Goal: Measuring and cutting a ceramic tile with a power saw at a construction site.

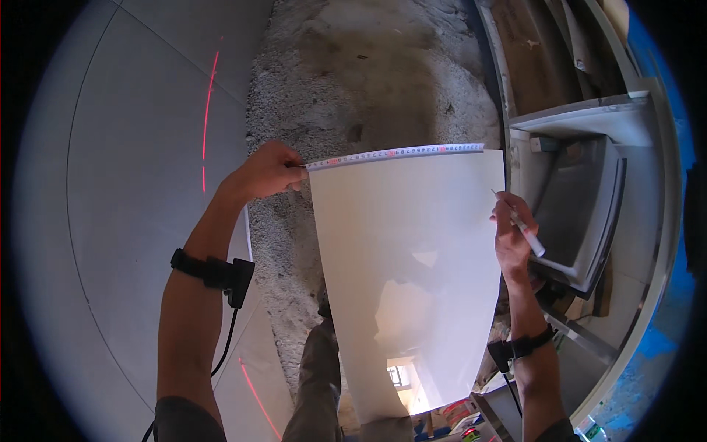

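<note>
A large glossy cream-white tile [412,236] lies in front of me, mirroring a bright window near its lower end. Along its far edge runs a white measuring tape [394,154] with printed marks. My left hand [269,171] pinches the tape's left end at the tile's far left corner. The tape's right end lies free, a little short of the far right corner. By the tile's right edge, my right hand [513,230] grips a slim white pen [529,236], its thin tip pointing up and left over the tile. The pen is clear of the tape.
Rough, dusty concrete floor [353,81] stretches beyond the tile. Large grey tiles [147,147] with red laser lines stand on the left. On the right, an open cabinet frame [589,110] holds a dark grey box-like object [578,210]. Coloured items [460,412] lie below the tile.
</note>
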